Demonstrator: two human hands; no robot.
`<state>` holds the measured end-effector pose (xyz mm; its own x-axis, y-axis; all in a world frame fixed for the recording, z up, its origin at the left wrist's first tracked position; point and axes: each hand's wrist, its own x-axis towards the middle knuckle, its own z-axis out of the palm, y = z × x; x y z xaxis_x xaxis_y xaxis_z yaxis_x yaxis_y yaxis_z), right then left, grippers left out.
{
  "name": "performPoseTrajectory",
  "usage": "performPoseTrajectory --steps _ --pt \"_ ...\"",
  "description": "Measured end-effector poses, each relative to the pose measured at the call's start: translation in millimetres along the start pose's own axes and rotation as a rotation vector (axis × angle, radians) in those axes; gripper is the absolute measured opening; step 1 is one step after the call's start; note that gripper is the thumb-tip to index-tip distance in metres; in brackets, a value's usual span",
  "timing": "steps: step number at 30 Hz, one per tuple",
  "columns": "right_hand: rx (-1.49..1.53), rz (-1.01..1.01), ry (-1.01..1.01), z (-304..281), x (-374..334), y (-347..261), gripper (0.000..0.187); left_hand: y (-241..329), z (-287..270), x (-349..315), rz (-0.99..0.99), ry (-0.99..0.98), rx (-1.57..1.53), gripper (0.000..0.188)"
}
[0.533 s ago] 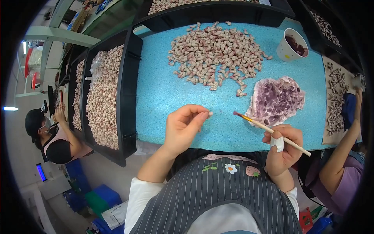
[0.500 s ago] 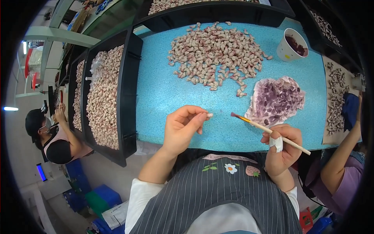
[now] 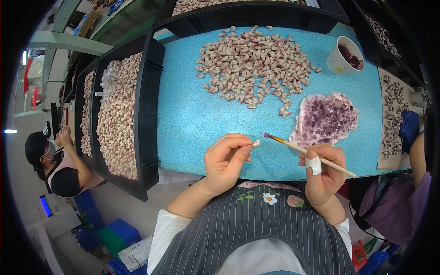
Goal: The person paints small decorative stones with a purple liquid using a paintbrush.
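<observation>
My left hand (image 3: 228,161) pinches a small whitish curled piece (image 3: 256,143) between thumb and fingertips, over the near part of the blue table. In my right hand (image 3: 326,175) is a paintbrush (image 3: 298,148) with a pale wooden handle, its purple-stained bristles pointing left, a little apart from the piece. White tape wraps one finger of that hand. Beyond the brush lies a crumpled tissue (image 3: 324,120) blotched with purple. A paper cup (image 3: 344,61) with dark reddish-purple stuff inside stands at the far right. Many similar cream and pinkish pieces form a pile (image 3: 254,64) at the table's far middle.
Black trays (image 3: 145,119) full of such pieces stand at the left, with others at the back and far right. Darker pieces lie on a brown board (image 3: 382,133) at the right. One masked co-worker (image 3: 64,169) sits at the left; another's purple sleeve (image 3: 394,206) shows at the right.
My left hand has moved right and slightly nearer with the piece. My right hand and the brush have shifted left, so bristles and piece are closer together. The view has shifted slightly.
</observation>
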<state>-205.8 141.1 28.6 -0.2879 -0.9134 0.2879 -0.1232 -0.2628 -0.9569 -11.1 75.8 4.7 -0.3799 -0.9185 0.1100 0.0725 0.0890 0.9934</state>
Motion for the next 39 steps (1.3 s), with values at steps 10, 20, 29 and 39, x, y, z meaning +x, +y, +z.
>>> performPoseTrajectory --steps 10,20,29,39 --pt "-0.011 -0.065 -0.001 3.1 0.8 -0.8 0.012 1.0 -0.9 -2.7 -0.033 0.068 -0.111 0.008" --pt "0.028 -0.020 0.091 -5.6 -4.0 1.1 0.012 10.7 -44.4 41.3 0.015 0.260 0.093 0.028" --pt "0.040 0.022 0.145 -6.1 -4.3 1.2 0.012 -23.6 -11.6 69.0 0.231 -0.058 0.875 0.010" --pt "0.080 -0.049 0.094 -7.5 -1.1 2.7 0.013 8.7 -6.7 35.5 0.231 -0.086 0.581 0.006"
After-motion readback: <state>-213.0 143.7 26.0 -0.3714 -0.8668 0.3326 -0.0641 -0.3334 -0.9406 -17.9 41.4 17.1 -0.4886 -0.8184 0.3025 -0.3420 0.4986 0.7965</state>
